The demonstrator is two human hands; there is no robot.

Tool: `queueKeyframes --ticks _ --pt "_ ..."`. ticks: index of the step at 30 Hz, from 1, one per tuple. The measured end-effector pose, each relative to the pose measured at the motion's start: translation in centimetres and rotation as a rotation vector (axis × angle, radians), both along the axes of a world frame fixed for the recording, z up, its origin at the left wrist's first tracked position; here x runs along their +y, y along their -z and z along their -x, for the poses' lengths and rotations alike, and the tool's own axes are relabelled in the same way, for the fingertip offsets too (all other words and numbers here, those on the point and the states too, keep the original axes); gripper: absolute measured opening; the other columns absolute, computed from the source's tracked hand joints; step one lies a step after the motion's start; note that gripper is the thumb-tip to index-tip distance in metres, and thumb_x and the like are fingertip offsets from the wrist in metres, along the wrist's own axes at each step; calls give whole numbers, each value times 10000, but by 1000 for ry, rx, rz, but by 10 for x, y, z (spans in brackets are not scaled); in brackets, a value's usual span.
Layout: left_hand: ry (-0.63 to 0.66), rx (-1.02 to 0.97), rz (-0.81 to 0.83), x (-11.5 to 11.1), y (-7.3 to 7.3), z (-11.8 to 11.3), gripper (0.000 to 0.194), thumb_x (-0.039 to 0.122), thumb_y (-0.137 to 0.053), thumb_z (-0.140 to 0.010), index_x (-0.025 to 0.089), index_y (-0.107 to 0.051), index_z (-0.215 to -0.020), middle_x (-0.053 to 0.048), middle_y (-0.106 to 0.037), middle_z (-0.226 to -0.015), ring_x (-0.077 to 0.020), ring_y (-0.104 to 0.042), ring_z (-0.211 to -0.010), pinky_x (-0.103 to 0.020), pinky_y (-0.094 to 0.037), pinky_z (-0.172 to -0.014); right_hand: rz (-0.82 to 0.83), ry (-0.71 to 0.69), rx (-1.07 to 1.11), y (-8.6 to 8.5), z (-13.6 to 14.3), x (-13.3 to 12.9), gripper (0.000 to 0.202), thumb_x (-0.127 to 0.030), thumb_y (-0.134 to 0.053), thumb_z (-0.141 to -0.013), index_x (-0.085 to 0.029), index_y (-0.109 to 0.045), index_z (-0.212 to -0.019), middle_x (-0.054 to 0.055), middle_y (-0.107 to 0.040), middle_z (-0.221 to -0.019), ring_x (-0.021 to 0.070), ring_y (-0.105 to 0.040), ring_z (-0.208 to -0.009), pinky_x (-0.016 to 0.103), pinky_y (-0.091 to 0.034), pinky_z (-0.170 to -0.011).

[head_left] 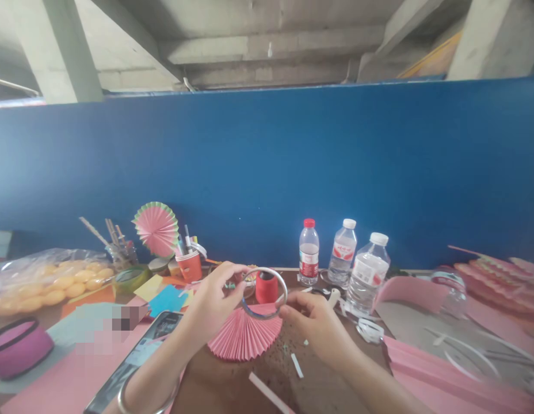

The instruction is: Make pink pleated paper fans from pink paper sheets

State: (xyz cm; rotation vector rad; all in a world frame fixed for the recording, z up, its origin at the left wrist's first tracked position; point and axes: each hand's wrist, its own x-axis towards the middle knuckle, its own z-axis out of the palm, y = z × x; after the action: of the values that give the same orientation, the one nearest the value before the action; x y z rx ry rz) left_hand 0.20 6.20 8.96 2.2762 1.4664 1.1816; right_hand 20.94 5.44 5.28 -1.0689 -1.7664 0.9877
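A thin roll of tape, seen as a pale ring, is held up between both hands over the table. My left hand pinches its left rim between thumb and fingers. At the lower right of the ring, the thumb and fingers of my right hand close on the edge. Beneath it lies a pleated pink paper fan, spread in a half circle. A red cone of thread stands just behind and shows partly through the ring.
Three plastic bottles, one of them red-capped, stand at the back right. A phone lies by my left forearm. Pink paper lies at right. A paper cup of pens and a bag of yellow balls are at left.
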Motion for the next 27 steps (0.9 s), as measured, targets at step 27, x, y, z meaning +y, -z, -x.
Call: queueKeyframes --ticks 27 --pt "268 344 -452 -23 21 -19 150 129 -526 -833 197 -564 -960 -58 -647 -901 -185 -588 -851 -310 -480 -741 548 -201 588 6 16 -28 299 -404 -620 -732 -136 -554 -618 -33 -471 -524 75 -396 -469 200 -270 -464"
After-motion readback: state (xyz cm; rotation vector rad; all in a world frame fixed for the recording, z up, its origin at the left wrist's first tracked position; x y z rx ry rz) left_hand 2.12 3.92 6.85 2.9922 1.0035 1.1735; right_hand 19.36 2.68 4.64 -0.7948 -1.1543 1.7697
